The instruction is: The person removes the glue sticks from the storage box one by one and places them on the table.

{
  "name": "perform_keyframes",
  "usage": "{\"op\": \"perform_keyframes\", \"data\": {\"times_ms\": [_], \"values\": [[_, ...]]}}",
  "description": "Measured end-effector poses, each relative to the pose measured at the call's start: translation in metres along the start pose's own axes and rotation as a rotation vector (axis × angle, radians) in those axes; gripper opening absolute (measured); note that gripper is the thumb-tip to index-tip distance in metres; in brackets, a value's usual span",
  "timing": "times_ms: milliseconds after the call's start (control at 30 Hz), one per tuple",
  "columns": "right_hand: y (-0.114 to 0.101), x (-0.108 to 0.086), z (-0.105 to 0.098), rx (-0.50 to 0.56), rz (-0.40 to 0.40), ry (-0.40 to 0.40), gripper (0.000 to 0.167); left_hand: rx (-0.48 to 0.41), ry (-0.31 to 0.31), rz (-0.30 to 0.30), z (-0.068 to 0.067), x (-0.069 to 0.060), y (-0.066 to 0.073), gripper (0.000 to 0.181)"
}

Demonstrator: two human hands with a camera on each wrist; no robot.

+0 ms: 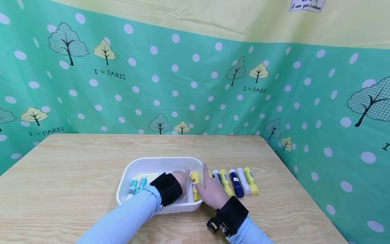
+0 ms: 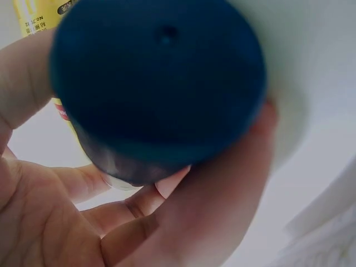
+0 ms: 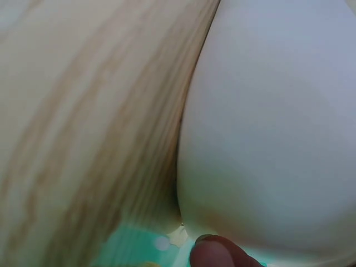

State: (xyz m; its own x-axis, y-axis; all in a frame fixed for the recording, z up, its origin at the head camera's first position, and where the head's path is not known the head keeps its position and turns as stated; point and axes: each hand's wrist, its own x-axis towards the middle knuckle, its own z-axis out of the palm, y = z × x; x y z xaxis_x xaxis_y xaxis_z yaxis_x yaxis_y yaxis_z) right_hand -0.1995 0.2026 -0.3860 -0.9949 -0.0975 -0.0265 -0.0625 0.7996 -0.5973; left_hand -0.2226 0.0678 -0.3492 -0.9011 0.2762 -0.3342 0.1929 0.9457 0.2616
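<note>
A white plastic box (image 1: 164, 159) stands on the table. Inside it, my left hand (image 1: 181, 181) holds a glue stick with a dark blue end (image 2: 158, 78), gripped between thumb and fingers; the head view hides this stick behind the hand. Beside that hand lies a yellow glue stick (image 1: 195, 195), near the box's right wall. Two teal-and-white glue sticks (image 1: 132, 187) lie at the box's left end. My right hand (image 1: 215, 193) grips the right wall of the box, thumb over the rim and index finger stretched along it. One fingertip (image 3: 214, 253) shows against the box's outer side.
Right of the box, a row of several glue sticks lies side by side, among them a dark blue one (image 1: 236, 183), a white one (image 1: 243, 181) and a yellow one (image 1: 251, 181). The wooden table (image 1: 76, 169) meets a patterned green curtain (image 1: 195, 101) behind.
</note>
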Motion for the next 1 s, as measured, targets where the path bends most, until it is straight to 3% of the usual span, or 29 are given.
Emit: {"op": "perform_keyframes", "data": {"times_ms": [300, 433, 567, 633, 700, 800, 1000], "values": [[0.000, 0.000, -0.001, 0.011, 0.000, -0.010, 0.073, -0.071, -0.010, 0.033, -0.003, 0.002, -0.002, 0.071], [0.000, -0.001, 0.000, 0.023, -0.001, -0.008, 0.073, -0.160, -0.027, 0.042, -0.004, 0.004, -0.006, 0.073], [0.001, -0.001, 0.001, 0.026, -0.007, -0.010, 0.072, -0.162, 0.014, 0.137, -0.012, 0.007, -0.010, 0.075], [0.000, -0.001, 0.001, 0.027, -0.010, -0.009, 0.072, -0.112, 0.059, 0.186, -0.020, 0.005, -0.012, 0.075], [0.000, -0.001, 0.001, 0.027, -0.010, -0.008, 0.072, -0.071, 0.119, 0.242, -0.030, 0.001, -0.017, 0.075], [0.000, -0.001, 0.000, 0.030, -0.003, -0.007, 0.072, -0.080, 0.182, 0.288, -0.044, -0.014, -0.028, 0.075], [-0.001, -0.002, 0.000, 0.025, -0.004, 0.004, 0.073, -0.222, 0.316, 0.350, -0.052, -0.049, -0.070, 0.074]]}}
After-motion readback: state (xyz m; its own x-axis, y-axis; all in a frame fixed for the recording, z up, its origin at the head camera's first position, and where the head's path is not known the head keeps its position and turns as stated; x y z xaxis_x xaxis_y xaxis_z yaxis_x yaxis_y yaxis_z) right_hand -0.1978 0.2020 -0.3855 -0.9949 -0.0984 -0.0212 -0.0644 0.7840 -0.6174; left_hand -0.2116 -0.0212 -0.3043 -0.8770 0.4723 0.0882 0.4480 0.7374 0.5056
